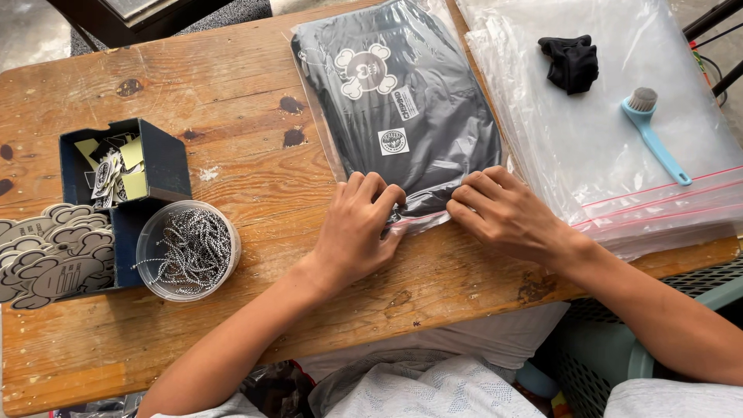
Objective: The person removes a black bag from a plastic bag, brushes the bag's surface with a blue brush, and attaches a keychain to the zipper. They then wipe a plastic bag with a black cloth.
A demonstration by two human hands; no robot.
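A clear zip bag holding a folded black garment (402, 108) with a white cartoon print lies on the wooden table (232, 155). My left hand (357, 228) pinches the bag's near edge at its seal strip, fingers curled down on the plastic. My right hand (507, 213) presses the same edge just to the right, fingertips on the strip. Both hands sit side by side at the bag's closure.
A stack of empty clear zip bags (619, 155) lies at the right, with a black cloth (571, 62) and a light blue brush (654, 131) on top. At the left stand a dark box of stickers (124, 166), a clear tub of black-and-white strings (190, 249) and cloud-shaped tags (50, 255).
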